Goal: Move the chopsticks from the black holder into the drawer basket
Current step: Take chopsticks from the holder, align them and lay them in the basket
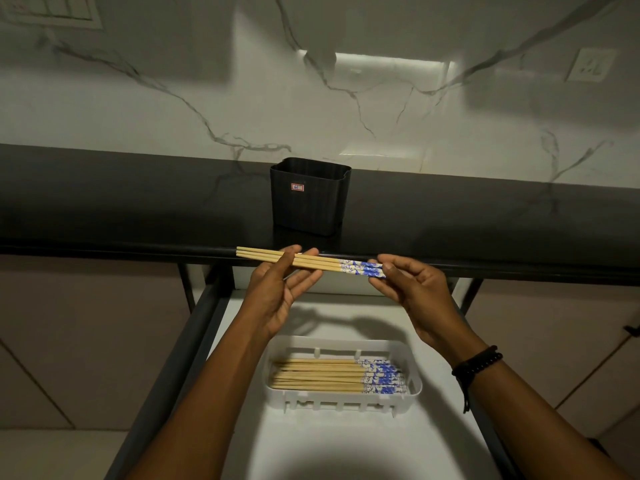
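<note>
Above the white plastic basket, left hand and right hand pinch the blue-patterned bamboo chopsticks; axes parallel (patterns rightward).

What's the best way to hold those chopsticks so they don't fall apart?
Pinch the chopsticks in two places, coming from the near side: left hand on the plain wood, right hand on the blue tips. They are long, thin, loose and level, so two holds keep them together and lined up with the basket below.
</note>
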